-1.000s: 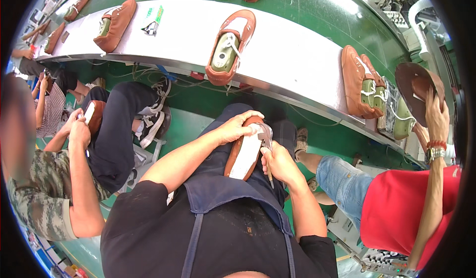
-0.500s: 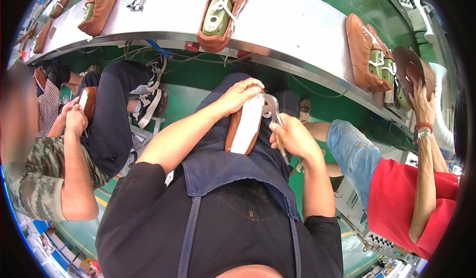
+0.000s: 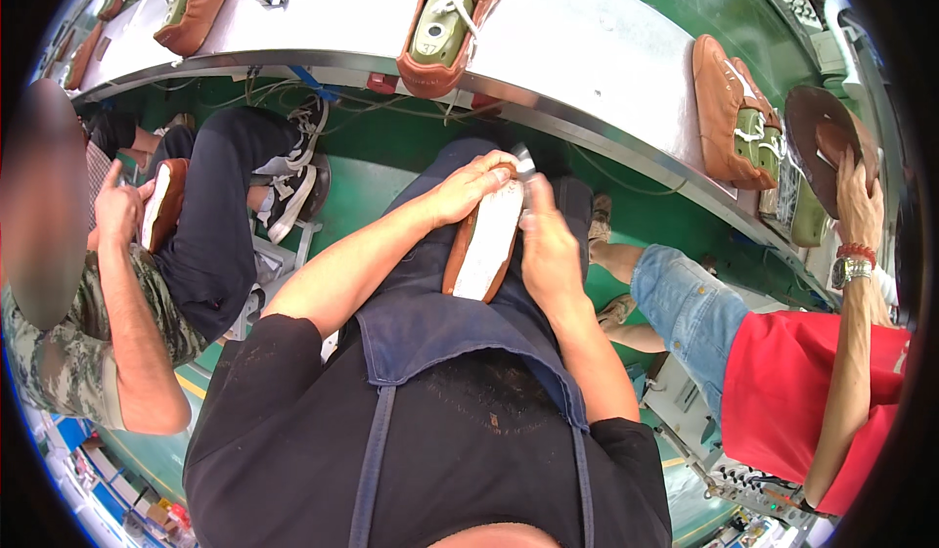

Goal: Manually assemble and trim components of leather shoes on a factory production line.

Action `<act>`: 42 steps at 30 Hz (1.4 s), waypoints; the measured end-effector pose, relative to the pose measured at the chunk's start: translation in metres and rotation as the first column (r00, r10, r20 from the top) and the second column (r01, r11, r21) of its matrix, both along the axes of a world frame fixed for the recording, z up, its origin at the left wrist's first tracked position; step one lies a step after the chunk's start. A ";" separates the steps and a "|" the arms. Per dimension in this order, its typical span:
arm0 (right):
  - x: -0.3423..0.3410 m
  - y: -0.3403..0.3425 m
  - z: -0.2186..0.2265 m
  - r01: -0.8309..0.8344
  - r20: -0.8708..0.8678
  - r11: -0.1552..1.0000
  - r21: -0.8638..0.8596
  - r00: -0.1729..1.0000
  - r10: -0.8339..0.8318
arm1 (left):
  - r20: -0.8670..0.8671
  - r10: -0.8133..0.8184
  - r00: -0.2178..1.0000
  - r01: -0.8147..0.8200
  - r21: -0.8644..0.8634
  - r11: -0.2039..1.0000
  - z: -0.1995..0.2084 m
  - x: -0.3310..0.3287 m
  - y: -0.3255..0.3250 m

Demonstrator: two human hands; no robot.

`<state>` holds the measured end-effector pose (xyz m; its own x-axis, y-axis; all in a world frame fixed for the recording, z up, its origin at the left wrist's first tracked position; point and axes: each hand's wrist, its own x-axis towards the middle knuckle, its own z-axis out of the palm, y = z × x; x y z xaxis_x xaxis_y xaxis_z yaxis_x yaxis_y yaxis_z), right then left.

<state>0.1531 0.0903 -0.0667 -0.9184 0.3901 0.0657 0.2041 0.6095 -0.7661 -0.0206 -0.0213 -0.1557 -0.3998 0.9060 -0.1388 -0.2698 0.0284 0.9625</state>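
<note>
A brown shoe (image 3: 487,245) lies on my lap with its white bottom turned up and its toe pointing away from me. My left hand (image 3: 471,188) is closed round the toe end on the left side, fingers pressed over its tip. On the right of the toe, my right hand (image 3: 550,245) grips a pair of metal lasting pincers (image 3: 525,160). Motion smears their head, which is close beside the toe and my left fingertips. My right hand hides the handles.
A long metal bench (image 3: 587,49) runs across the front, with a laced brown shoe on a green last (image 3: 439,40) at its middle. More shoes (image 3: 724,108) stand at right. One person (image 3: 122,294) sits at left with a shoe; another (image 3: 812,382), at right, holds a dark brown piece.
My right hand has turned upright and lifted the pincers' head up past the shoe's toe. My left hand keeps its hold. The person at left has one hand off their shoe.
</note>
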 end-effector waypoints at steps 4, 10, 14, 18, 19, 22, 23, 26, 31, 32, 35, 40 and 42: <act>-0.016 0.011 -0.003 -0.046 0.116 0.998 0.036 0.992 0.042 | -0.034 -0.014 0.999 0.014 -0.010 1.000 -0.008 -0.003 -0.002; -0.004 -0.004 -0.001 0.049 -0.231 0.998 0.043 0.972 -0.038 | 0.033 -0.049 0.998 0.049 -0.011 0.999 -0.004 -0.005 -0.005; -0.014 0.007 -0.026 -0.031 0.072 0.991 0.127 0.997 0.022 | -0.160 -0.030 0.987 0.016 -0.092 0.996 -0.023 -0.009 -0.003; -0.016 0.008 0.002 -0.052 0.152 0.993 0.108 0.988 0.035 | -0.040 -0.054 0.998 0.050 -0.098 0.994 -0.010 -0.006 -0.010; -0.016 0.009 0.001 -0.052 0.141 0.993 0.108 0.989 0.036 | -0.040 -0.056 0.998 0.052 -0.097 0.994 -0.009 -0.005 -0.008; -0.016 0.007 0.010 -0.053 0.022 0.995 0.086 0.998 0.051 | -0.134 -0.074 0.988 0.055 -0.141 0.988 -0.005 -0.005 -0.010; -0.015 0.006 0.020 -0.058 0.024 0.995 0.082 0.998 0.056 | -0.132 -0.070 0.989 0.051 -0.144 0.988 -0.001 -0.006 -0.011; -0.013 0.001 0.039 -0.041 -0.324 0.999 0.019 0.945 0.045 | -0.111 -0.075 0.991 0.064 -0.103 0.993 0.004 -0.006 -0.012; -0.005 0.009 -0.022 -0.105 0.167 0.977 0.186 0.983 0.074 | -0.085 -0.054 0.995 0.047 -0.084 0.995 -0.013 -0.002 -0.007; -0.016 0.015 -0.014 -0.127 0.201 0.972 0.196 0.976 0.087 | -0.107 -0.049 0.993 0.043 -0.058 0.997 -0.016 -0.011 -0.003; -0.017 0.004 0.032 -0.128 -0.060 0.977 0.168 0.988 0.140 | -0.036 0.006 0.999 -0.007 -0.027 1.000 -0.035 0.000 -0.012; -0.011 0.001 0.000 -0.071 -0.045 0.983 0.169 0.996 0.080 | -0.163 -0.045 0.986 0.021 -0.143 0.989 -0.007 0.002 -0.010; -0.021 0.007 -0.005 -0.111 0.267 0.976 0.190 0.962 0.057 | -0.106 -0.064 0.992 0.053 -0.104 0.993 -0.008 0.001 -0.007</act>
